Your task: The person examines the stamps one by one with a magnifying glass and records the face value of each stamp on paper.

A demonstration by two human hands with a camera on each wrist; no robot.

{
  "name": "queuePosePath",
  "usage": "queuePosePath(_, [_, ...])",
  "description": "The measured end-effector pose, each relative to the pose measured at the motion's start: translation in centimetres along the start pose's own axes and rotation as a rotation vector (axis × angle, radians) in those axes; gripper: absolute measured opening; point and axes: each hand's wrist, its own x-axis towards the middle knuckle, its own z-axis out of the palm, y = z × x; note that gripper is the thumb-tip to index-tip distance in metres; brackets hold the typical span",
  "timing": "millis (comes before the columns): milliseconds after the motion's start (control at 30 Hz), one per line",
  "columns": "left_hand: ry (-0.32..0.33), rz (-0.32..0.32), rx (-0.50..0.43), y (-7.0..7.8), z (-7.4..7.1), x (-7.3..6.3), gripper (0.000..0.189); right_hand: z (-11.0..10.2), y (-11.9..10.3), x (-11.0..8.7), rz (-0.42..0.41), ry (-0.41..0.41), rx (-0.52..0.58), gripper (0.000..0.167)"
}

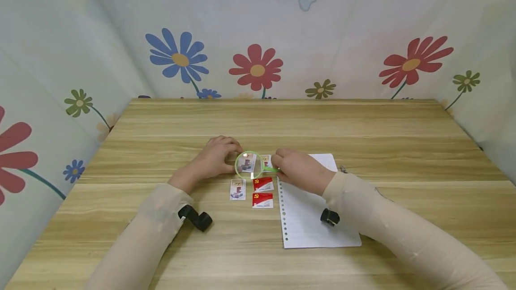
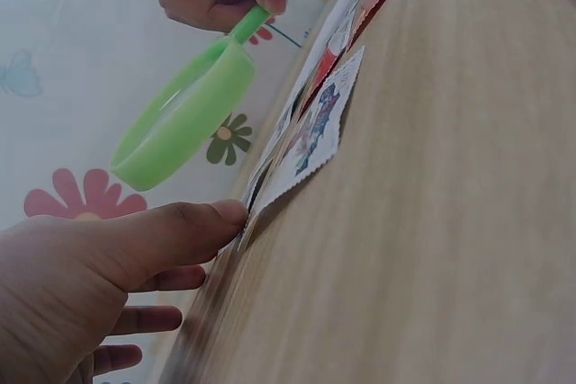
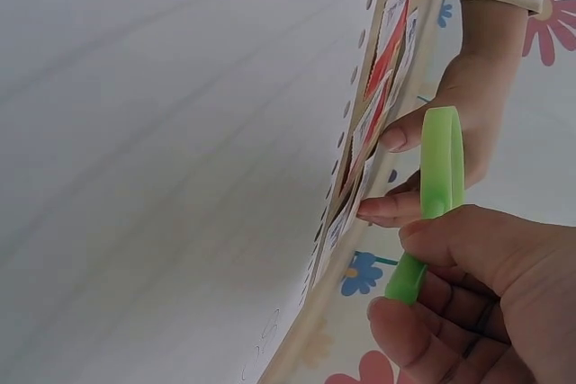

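Right hand (image 1: 304,170) grips a magnifier (image 2: 191,130); left hand (image 1: 211,158), fingers relaxed, meets a stamp (image 1: 247,164)! Inspection, seemingly; next calls for steadiness.

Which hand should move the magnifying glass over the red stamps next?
Probably the right hand: it holds the magnifying glass near the red stamps; the left hand isn't holding it.

I see stamps (image 1: 238,189) right of the left hand (image 1: 211,159), one seemingly beneath the magnifier (image 1: 262,169); paper (image 1: 300,218) lies on the worktop (image 1: 193,258), under the right hand (image 1: 303,170).
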Motion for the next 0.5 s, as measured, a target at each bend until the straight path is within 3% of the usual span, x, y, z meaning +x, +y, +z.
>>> queuePosePath(267, [-0.013, -0.017, -0.016, 0.3, -0.2, 0.0, 0.046, -0.6, 0.0, -0.3, 0.055, -0.04, 0.04, 0.014])
queuePosePath(500, [-0.015, -0.021, -0.005, 0.2, -0.3, -0.1, 0.047, -2.1, 0.4, -0.9, 0.073, 0.0, 0.08, 0.011])
